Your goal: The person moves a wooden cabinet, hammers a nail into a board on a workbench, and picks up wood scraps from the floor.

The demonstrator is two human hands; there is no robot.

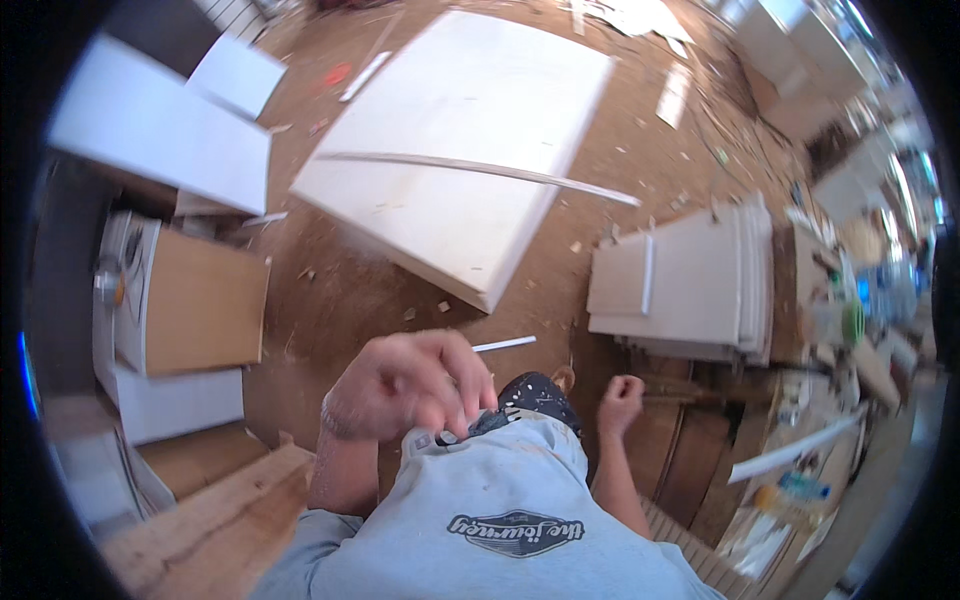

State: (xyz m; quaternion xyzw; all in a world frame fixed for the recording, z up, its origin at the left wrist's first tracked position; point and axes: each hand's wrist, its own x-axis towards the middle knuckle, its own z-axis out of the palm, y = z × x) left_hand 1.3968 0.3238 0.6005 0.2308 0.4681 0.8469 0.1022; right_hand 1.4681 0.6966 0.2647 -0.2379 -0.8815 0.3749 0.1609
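My left hand (408, 385) is raised in front of my light blue shirt, its fingers bent and smeared by motion. Whether anything sits between those fingers cannot be made out. Down at my right side, my right hand (621, 402) hangs with its fingers curled in, and nothing shows in it. Ahead on the brown floor lies a large white panel stack or box (450, 110). A thin, narrow strip (480, 170) lies across its top, one end reaching past the right edge. Neither hand touches it.
To the right stand several white boards (690, 285) beside a cluttered bench with bottles. A cardboard-brown cabinet box (205, 300) and white panels (165, 120) occupy the left. A wooden plank (215, 520) is at lower left. Scraps and a short white strip (507, 344) litter the floor.
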